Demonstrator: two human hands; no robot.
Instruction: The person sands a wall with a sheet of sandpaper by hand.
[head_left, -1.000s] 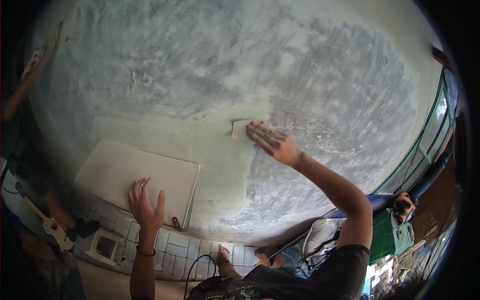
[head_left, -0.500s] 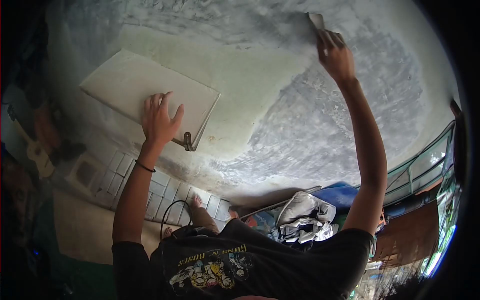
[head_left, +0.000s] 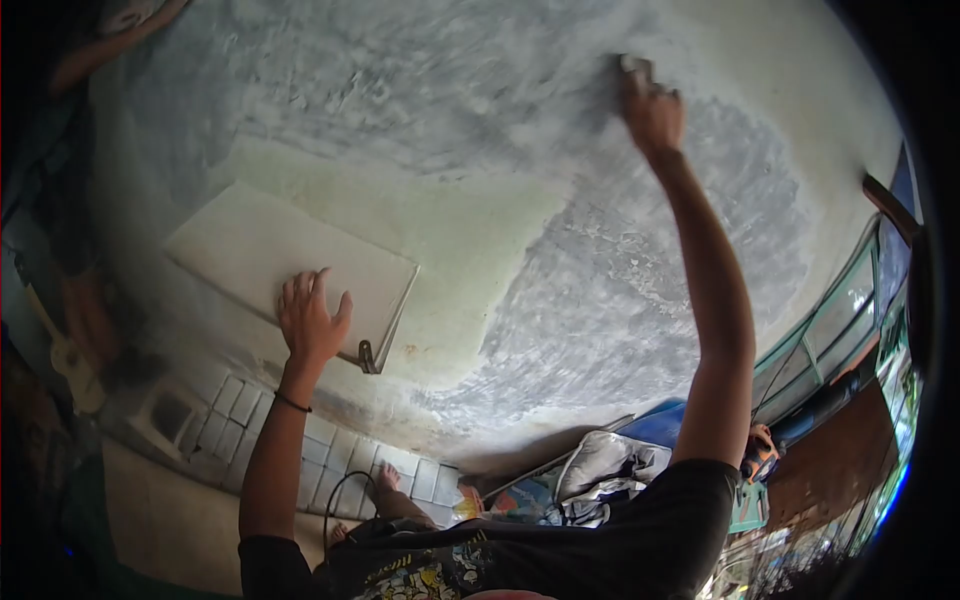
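Note:
My left hand (head_left: 312, 318) rests with its fingers spread on a pale flat panel (head_left: 300, 245) that stands out from the wall. A small dark metal latch (head_left: 368, 356) sticks out at the panel's lower right corner. Higher up on the right, my right hand (head_left: 655, 112) is closed around a scraper (head_left: 630, 72) held against the wall. Motion blurs its blade, so its exact shape is hard to make out. Patchy grey plaster (head_left: 440, 90) covers much of the wall (head_left: 480, 210) around a bare pale-green area.
Another person's arm (head_left: 120, 45) reaches to the wall at upper left. Below lie grey paving blocks (head_left: 318, 430), a hollow block (head_left: 165, 418) and a guitar (head_left: 75, 365). Crumpled grey cloth (head_left: 610, 465) lies under the wall. A green-framed window (head_left: 835, 320) is on the right.
My view has tilted upward, so the wall and panel sit lower in it. My right hand has swept the scraper across the wall. The other person's arm has come into sight.

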